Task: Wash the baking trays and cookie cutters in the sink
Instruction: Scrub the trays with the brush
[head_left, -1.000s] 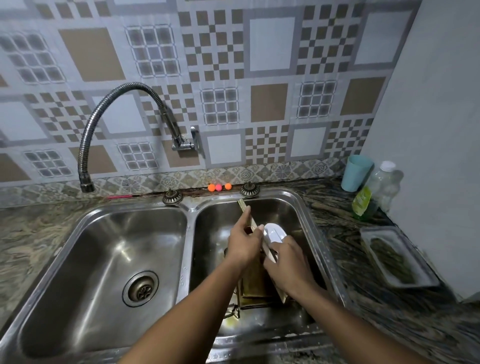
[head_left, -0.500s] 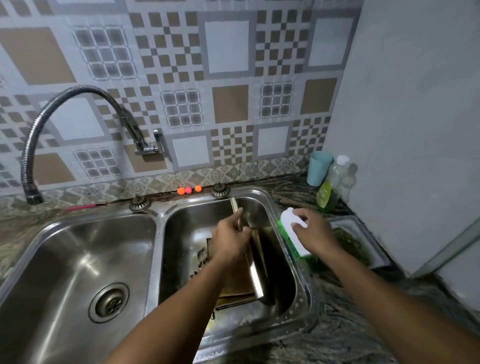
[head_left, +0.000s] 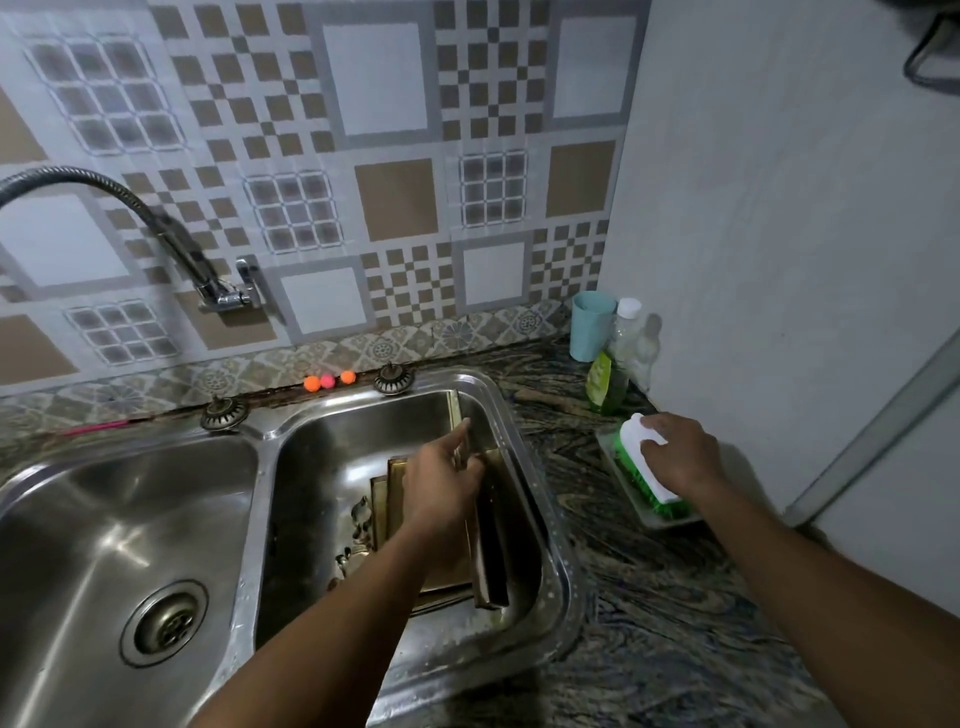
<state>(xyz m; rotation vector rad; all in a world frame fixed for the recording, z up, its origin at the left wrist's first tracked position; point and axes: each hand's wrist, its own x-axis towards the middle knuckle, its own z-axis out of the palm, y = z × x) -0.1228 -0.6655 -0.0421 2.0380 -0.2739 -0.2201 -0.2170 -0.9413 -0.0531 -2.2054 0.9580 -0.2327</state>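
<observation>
Moved: scrub brush (head_left: 635, 460), carried by right hand (head_left: 680, 457) from over the sink rim to the shallow dish (head_left: 660, 522) at the counter's right edge; fingers curled over its white handle. Baking trays (head_left: 392, 499): stacked in the right basin (head_left: 363, 426), one propped on edge, gripped by left hand (head_left: 441, 488). Cookie cutters (head_left: 358, 519): on the basin floor, beside the stack's left edge. Judgement: scrubbing paused, brush probably being reloaded or parked

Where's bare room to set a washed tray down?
Free: the left basin, bare but for its drain; the counter between right basin and brush dish. Crowded: right basin, holding baking trays and cookie cutters; back corner, cup and bottle.
</observation>
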